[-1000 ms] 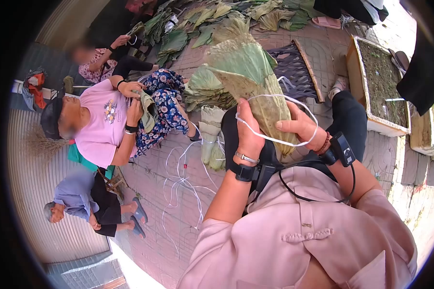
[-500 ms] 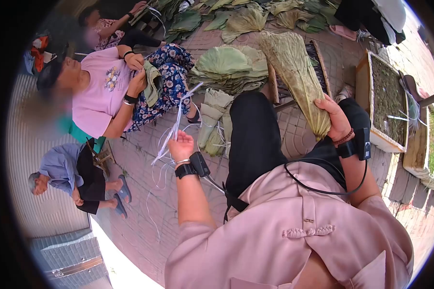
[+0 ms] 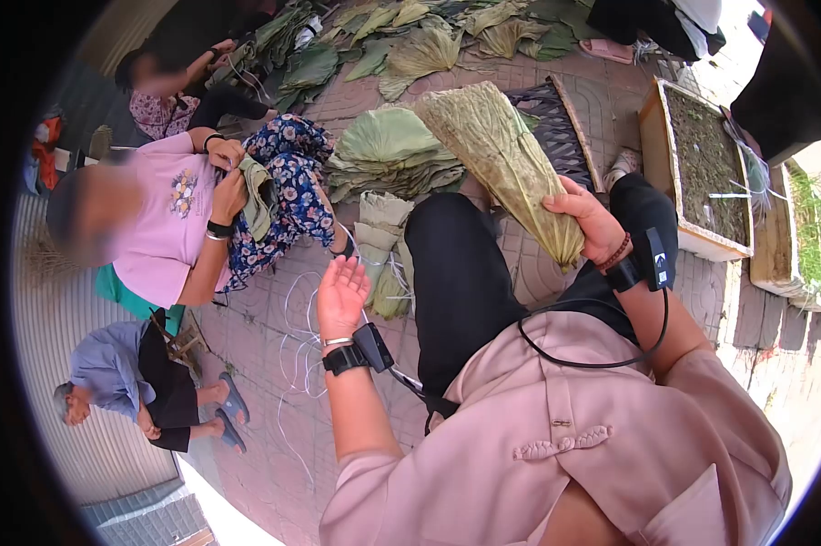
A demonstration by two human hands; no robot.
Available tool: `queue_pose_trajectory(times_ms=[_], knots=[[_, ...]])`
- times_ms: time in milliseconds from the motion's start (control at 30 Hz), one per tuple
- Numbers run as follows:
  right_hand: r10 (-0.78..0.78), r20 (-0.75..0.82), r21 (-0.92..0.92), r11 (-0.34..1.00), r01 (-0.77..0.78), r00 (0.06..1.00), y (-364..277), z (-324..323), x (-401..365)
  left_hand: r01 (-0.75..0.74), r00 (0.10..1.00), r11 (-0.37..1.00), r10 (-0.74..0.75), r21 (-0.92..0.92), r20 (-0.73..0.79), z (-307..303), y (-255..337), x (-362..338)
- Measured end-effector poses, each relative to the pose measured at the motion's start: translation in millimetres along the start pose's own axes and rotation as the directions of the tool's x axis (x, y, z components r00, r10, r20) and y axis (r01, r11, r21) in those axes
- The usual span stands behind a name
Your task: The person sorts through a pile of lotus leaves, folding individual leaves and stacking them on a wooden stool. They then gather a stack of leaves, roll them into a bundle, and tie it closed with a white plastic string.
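A long folded bundle of dried leaves (image 3: 497, 155) is gripped at its narrow end by my right hand (image 3: 591, 218), above my knees. My left hand (image 3: 342, 293) is palm up with its fingers apart and nothing in it. White strings (image 3: 292, 350) hang in loose loops beside and below that hand. On the paving beyond my left knee lie tied leaf bundles (image 3: 383, 246), and behind them a stack of flat green leaves (image 3: 392, 150).
A person in a pink shirt (image 3: 169, 196) sits at the left, holding a folded leaf. Another person in blue (image 3: 115, 364) sits lower left. Soil-filled planter boxes (image 3: 702, 168) stand at the right. Leaves (image 3: 429, 45) cover the ground at the top.
My left hand has let go of the white strings, which have dropped, and its fingers have opened. The leaf bundle in my right hand has shifted left in view.
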State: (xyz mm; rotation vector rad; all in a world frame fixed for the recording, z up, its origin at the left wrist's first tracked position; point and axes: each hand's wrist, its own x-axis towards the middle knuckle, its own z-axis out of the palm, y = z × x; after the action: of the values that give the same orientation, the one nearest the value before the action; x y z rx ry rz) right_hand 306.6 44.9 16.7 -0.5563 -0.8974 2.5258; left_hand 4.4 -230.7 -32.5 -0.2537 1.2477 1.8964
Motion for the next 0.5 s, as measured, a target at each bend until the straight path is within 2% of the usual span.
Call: queue_pose_trajectory(times_ms=[100,167,233,267,300,333,367,400,433,467,500], knots=[[-0.031,-0.037,-0.080,0.996,0.028,0.999,-1.0,6.4,-1.6,-0.130,0.936,0.963,0.040,0.237,0.350,100.0,-6.4,-25.4],[-0.063,-0.087,-0.116,0.992,0.053,0.994,-2.0,16.0,-5.6,-0.184,0.903,0.908,0.005,0.376,0.429,150.9,-29.4,-37.7],[-0.179,-0.089,-0.398,0.908,0.130,0.980,-2.7,20.0,-8.9,-0.217,0.892,0.843,-0.034,0.492,0.451,186.2,-59.5,-41.3],[-0.209,-0.050,-0.496,0.854,0.157,0.977,-2.9,20.3,-9.6,-0.179,0.865,0.859,-0.096,0.480,0.493,197.8,-70.5,-39.6],[-0.224,-0.060,-0.489,0.856,0.167,0.973,-2.3,19.9,-10.8,-0.140,0.831,0.871,-0.156,0.471,0.535,208.2,-80.2,-38.1],[-0.307,-0.002,-0.683,0.696,0.223,0.952,-1.0,18.5,-12.1,-0.110,0.812,0.908,-0.153,0.404,0.564,220.1,-88.3,-41.0],[-0.369,0.068,-0.833,0.490,0.256,0.927,0.1,16.0,-12.3,-0.110,0.804,0.901,-0.167,0.419,0.570,228.7,-95.9,-38.8],[-0.406,0.134,-0.843,0.433,0.320,0.904,2.4,10.6,-8.9,-0.138,0.787,0.936,-0.095,0.324,0.609,236.8,-102.7,-34.8],[-0.420,0.120,-0.841,0.439,0.317,0.899,0.5,8.6,-9.7,-0.161,0.768,0.960,-0.022,0.227,0.639,242.4,-108.4,-29.3],[-0.383,0.072,-0.816,0.508,0.275,0.921,-1.9,6.9,-11.0,-0.170,0.768,0.969,0.018,0.178,0.640,245.7,-112.9,-22.1],[-0.344,0.029,-0.787,0.572,0.234,0.939,-4.7,5.0,-10.8,-0.168,0.761,0.967,0.004,0.191,0.649,247.4,-114.9,-16.2]])
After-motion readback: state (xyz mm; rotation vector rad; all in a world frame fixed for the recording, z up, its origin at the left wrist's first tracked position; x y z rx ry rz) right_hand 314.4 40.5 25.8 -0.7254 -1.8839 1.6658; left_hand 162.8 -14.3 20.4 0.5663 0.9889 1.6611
